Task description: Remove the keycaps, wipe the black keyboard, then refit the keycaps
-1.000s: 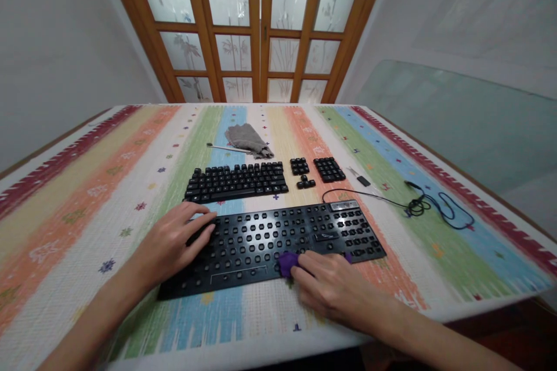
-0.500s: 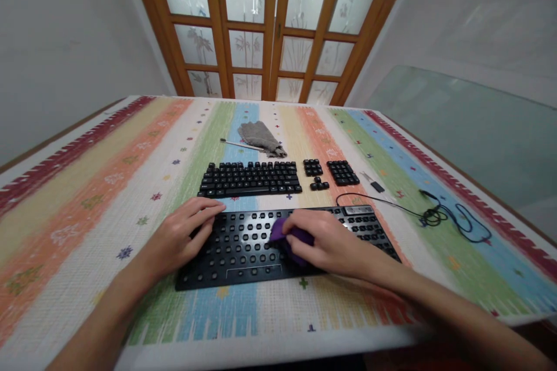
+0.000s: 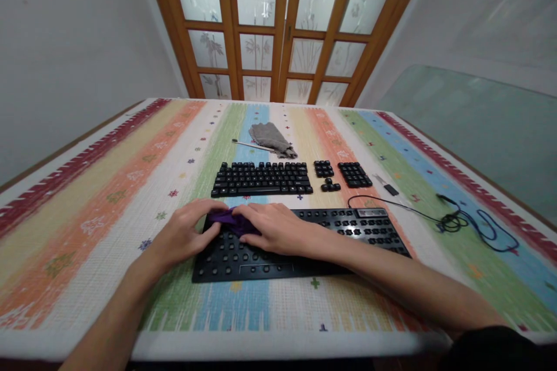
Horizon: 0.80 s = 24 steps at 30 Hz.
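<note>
A black keyboard base (image 3: 270, 269) stripped of its keycaps lies on the table in front of me, its rows of switch posts exposed. At its upper left corner, my left hand (image 3: 187, 231) is curled with fingers and thumb over the edge, holding the base. My right hand (image 3: 276, 229) presses a bunched purple cloth (image 3: 235, 221) onto the upper left of the base. The cloth touches or nearly touches my left fingertips; some of it is hidden under the right hand. My right forearm covers part of the base's lower right.
Behind the base, removed black keycaps (image 3: 261, 178) stand in keyboard order, with smaller groups (image 3: 354, 175) to the right. Farther back lie a grey cloth (image 3: 272, 138) and a thin brush (image 3: 252, 145). A small black-ended tool (image 3: 390, 189) and a coiled cable (image 3: 452, 221) lie right.
My right hand has slid left across the keyboard base with the purple cloth, close to my left hand. The left hand keeps its place at the corner. The whole view has shifted slightly.
</note>
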{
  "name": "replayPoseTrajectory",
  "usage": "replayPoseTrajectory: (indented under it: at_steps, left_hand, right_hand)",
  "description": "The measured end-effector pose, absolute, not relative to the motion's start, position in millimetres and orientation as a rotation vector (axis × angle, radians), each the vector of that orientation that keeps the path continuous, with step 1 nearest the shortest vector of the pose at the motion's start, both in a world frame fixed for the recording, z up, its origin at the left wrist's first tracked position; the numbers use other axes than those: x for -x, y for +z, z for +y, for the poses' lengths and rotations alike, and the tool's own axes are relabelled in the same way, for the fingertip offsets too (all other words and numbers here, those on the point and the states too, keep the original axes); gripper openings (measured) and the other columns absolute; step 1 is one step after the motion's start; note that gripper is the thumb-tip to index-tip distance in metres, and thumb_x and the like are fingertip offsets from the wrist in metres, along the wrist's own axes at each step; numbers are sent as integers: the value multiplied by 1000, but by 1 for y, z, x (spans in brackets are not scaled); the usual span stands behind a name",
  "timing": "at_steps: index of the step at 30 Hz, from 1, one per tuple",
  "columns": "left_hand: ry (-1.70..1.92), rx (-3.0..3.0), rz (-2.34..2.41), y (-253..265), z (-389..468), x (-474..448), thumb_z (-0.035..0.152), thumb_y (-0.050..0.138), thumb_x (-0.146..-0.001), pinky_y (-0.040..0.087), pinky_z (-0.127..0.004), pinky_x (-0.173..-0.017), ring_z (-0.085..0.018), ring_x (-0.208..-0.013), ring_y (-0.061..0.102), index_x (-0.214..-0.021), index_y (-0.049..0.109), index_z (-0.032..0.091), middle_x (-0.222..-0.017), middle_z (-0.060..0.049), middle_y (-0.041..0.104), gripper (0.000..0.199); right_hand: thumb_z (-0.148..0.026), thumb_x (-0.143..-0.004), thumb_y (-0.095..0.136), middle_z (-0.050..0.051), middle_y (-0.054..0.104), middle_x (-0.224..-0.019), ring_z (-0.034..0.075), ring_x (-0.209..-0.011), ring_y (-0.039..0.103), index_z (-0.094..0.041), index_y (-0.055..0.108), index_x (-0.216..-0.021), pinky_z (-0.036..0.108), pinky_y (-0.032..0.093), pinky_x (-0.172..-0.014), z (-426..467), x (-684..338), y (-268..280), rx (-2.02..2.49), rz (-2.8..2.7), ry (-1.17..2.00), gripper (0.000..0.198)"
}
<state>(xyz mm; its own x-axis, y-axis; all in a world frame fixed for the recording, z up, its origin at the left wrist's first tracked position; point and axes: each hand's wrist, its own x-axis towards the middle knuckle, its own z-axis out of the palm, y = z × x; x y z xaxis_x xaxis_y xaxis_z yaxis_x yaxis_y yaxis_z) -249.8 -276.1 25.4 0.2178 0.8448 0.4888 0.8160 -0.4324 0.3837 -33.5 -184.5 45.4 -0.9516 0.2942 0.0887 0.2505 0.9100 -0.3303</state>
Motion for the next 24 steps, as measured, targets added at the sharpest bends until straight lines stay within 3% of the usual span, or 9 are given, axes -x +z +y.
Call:
replayPoseTrajectory:
  at_steps: [6, 16, 24]
  left_hand:
    - [782, -2543, 1540, 30, -276, 249, 13, 47, -86, 51, -34, -77, -19, -82, 61, -86, 70, 20, -86, -5, 67, 23]
    - [801, -2481, 1510, 31, -278, 240, 19, 52, -90, 51, -32, -77, -18, -85, 59, -90, 73, 18, -90, -6, 63, 21]
    - [767, -2365, 1522, 25, -272, 241, 19, 53, -92, 49, -31, -78, -17, -86, 59, -91, 67, 19, -89, -4, 64, 14]
  right_hand:
    - [-25, -95, 55, 7, 69, -92, 16, -72, 58, -19, 66, -110, 27, 35, -60, -180, 15, 39, 382, -2999, 343, 19]
    - [-17, -91, 56, 5, 67, -86, 13, -67, 52, -21, 73, -108, 26, 29, -58, -176, -1, 37, 451, -2962, 353, 24]
    - [-14, -88, 58, 4, 66, -83, 12, -64, 48, -21, 74, -106, 27, 24, -56, -178, -9, 38, 491, -2933, 391, 25]
